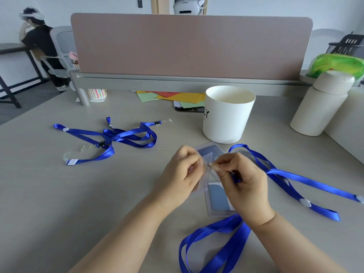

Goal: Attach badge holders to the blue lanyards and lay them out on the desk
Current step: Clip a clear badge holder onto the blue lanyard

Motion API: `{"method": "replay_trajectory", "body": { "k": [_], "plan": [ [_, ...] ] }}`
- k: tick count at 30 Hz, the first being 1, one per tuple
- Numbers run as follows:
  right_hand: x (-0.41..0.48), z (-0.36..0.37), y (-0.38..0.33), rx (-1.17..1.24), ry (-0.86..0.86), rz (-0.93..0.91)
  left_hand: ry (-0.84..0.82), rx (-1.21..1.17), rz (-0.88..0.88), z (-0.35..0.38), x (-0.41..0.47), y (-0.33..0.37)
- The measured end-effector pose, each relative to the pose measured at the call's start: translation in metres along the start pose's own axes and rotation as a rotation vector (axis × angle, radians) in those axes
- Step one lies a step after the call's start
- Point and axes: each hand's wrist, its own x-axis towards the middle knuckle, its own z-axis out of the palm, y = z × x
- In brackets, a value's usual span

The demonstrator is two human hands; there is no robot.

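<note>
A clear plastic holder [205, 175] is held upright just above the surface [59, 194], between the two hands, near the middle of the view. It is see-through with a pale rim, and its top edge meets the end of a blue lanyard [291, 177].

The lanyard is a glossy satin ribbon with a white round button on it. It trails off to the right over the surface. More blue loops [220, 243] lie under the right wrist, and I cannot tell whether they belong to the same ribbon.

Two more holders lie flat. One with a blue-grey insert [218, 200] sits beneath the hands, and one [209, 152] sits just beyond them. No writing on them can be read.

The left hand [183, 174] has its fingers [189, 164] curled and pinching the holder's upper edge. The right hand [246, 184] has its fingers [226, 164] pressed together, pinching the small end piece of the lanyard against the holder. Both forearms are bare and reach in from below.

To the left, a tangle of lanyards [128, 134] lies with black clips and clear straps. A white cup [228, 115] stands behind the hands, and its dark lettering is only partly visible and not readable. A white bottle [319, 107] stands at the right. Coloured papers [177, 96] lie under a pink-brown divider [191, 46].
</note>
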Motion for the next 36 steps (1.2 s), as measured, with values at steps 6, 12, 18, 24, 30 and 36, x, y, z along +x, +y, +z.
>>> {"method": "replay_trajectory", "body": {
  "k": [6, 12, 18, 24, 30, 36],
  "plan": [
    [0.003, -0.002, -0.002, 0.235, -0.072, 0.201, -0.076, -0.087, -0.112, 0.001, 0.001, -0.009],
    [0.007, -0.004, 0.000, 0.106, -0.122, 0.154, -0.018, -0.139, -0.125, -0.004, 0.005, -0.015],
    [0.013, -0.013, 0.008, -0.191, -0.129, 0.024, -0.040, -0.233, -0.076, -0.013, 0.007, -0.019],
    [0.031, -0.027, -0.005, -0.269, -0.139, 0.236, -0.035, 0.404, 0.034, -0.002, 0.007, -0.031],
    [0.066, -0.035, -0.025, 0.202, -0.090, 0.657, -0.139, 0.581, -0.035, 0.006, 0.012, -0.044],
    [0.104, -0.031, -0.051, 0.708, -0.080, 0.710, -0.317, -0.129, 0.002, 0.020, 0.016, 0.011]
  ]
}}
